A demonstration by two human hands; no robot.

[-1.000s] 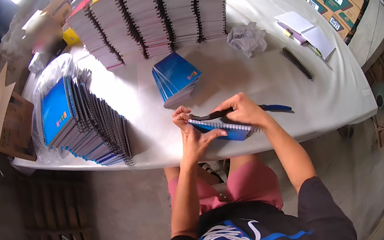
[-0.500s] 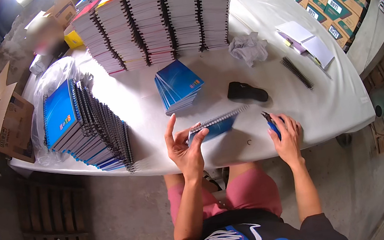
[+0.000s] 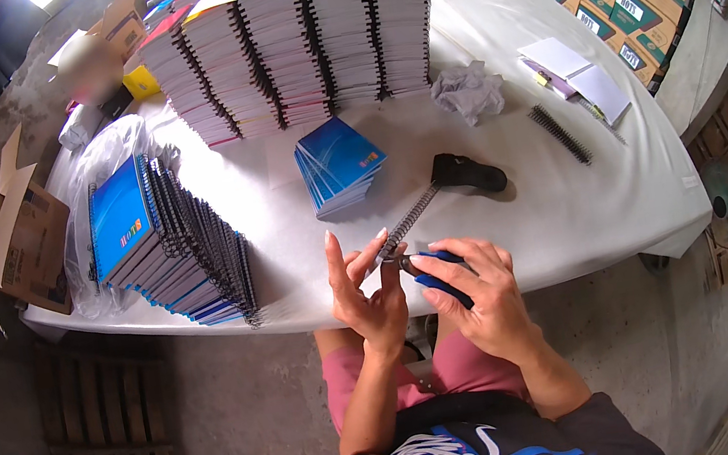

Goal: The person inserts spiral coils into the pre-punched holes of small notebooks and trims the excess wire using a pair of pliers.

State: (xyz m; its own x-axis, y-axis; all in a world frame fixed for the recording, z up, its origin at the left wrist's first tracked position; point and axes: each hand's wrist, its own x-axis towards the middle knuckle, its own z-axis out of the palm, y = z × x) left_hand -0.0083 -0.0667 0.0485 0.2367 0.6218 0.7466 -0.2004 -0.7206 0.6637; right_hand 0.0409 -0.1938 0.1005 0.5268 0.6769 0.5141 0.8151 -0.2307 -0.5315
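My left hand [image 3: 369,308] grips a small spiral notebook, its wire coil [image 3: 415,217] pointing away from me. The notebook is turned almost edge-on, so its cover is mostly hidden. In my right hand [image 3: 487,303] are pliers [image 3: 456,281] with blue and black handles. Their jaws meet the near end of the coil, beside my left fingertips; whether they are closed on the wire I cannot tell. Beyond my hands lies a small pile of blue booklets [image 3: 340,163], slightly fanned, with no coils visible on them.
A leaning stack of blue spiral notebooks [image 3: 123,223] stands at left, near an open cardboard box [image 3: 32,247]. Tall notebook stacks [image 3: 285,59] fill the back. Rightward lie a black elongated object [image 3: 470,174], crumpled paper [image 3: 468,92], a loose black coil [image 3: 561,135] and an open notebook [image 3: 583,78].
My right hand has moved left, bringing the pliers to the notebook's coil. The notebook has turned from showing its blue cover to nearly edge-on, its coil now pointing away from me.
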